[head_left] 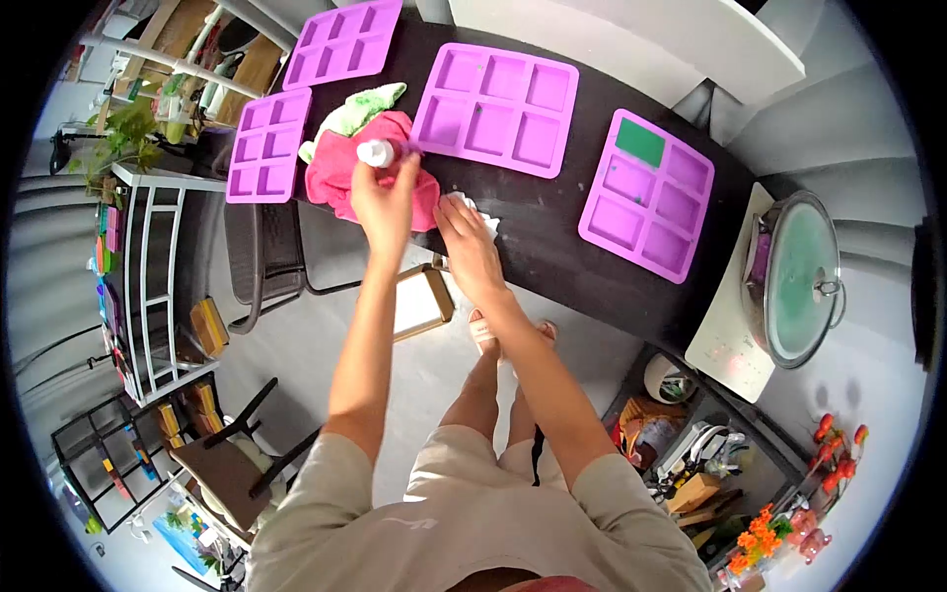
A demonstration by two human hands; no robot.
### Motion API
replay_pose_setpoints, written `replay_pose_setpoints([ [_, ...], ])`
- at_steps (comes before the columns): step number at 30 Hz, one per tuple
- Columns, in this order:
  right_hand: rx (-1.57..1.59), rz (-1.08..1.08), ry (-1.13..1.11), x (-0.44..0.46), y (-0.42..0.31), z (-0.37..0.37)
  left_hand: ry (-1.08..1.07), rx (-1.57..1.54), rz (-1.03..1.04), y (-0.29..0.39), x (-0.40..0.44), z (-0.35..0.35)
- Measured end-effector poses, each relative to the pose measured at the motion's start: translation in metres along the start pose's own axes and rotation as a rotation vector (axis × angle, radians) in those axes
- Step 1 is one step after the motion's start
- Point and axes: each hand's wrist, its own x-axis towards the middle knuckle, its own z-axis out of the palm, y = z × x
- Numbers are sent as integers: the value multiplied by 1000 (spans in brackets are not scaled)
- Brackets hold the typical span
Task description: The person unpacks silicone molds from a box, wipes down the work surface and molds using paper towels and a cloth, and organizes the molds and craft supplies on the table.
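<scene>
Currently, in the head-camera view, a person works at a dark table (538, 232), the left hand (383, 212) closed around a small white object (375, 153) above a red cloth (345, 183). The right hand (468, 247) lies palm down against white paper (483, 214) near the table's edge; whether it grips the paper cannot be told. Progress appears slight: a green square (640, 143) fills a single compartment of the right-hand purple tray (603, 178), and no such square shows elsewhere in it or in the middle purple tray (513, 163), though both carry small specks. How much work remains is unclear. Two more six-compartment trays (279, 147) sit at left; at right, a glass-lidded pot (801, 281) stands on a white hotplate (723, 340), its contents indistinct.
</scene>
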Motion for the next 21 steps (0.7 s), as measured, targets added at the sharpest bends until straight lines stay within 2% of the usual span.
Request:
replay_pose_setpoints([
  [2,4,6,-1,-11,5,-11,5,56,60,-7,39,6],
  [5,-21,88,6,-39,14,-41,-46,80,38,-26,91,23],
  [9,-105,323,-33,-89,30,-99,-116,212,73,-60,134,49],
  [12,-219,470,60,-121,46,-122,-120,285,43,-77,146,62],
  [15,-292,547,214,-118,47,-99,-148,288,48,-81,150,67],
  [21,-191,380,121,-44,23,-47,-181,229,51,-76,155,74],
])
